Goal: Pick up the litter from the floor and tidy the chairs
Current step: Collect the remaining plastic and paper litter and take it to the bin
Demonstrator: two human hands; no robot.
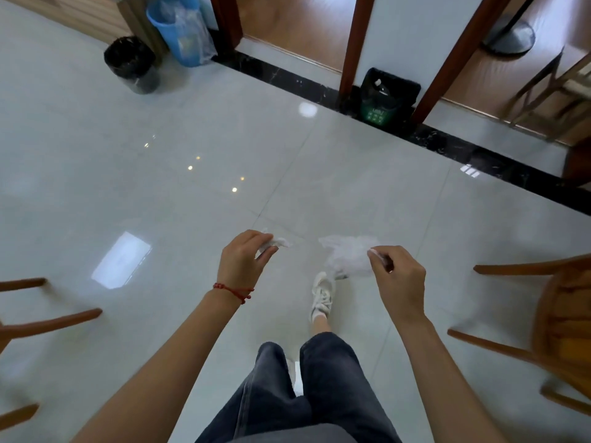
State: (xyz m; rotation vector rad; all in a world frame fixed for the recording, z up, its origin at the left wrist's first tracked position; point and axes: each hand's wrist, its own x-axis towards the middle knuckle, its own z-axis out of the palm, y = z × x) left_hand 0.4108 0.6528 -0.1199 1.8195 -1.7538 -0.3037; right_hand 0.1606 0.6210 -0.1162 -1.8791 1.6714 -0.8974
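left hand point(243, 259): fingers pinch crumpled tissue point(277, 242)
right hand point(400, 278): fingers pinch clear plastic wrapper point(348, 254)
writing: green bin point(385, 98) label unreadable
chairs: wooden chair point(550, 324) at right

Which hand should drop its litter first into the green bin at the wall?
Probably the right hand: it holds the clear plastic wrapper on the same side as the green bin. The left hand, pinching a white scrap, is slightly farther across.
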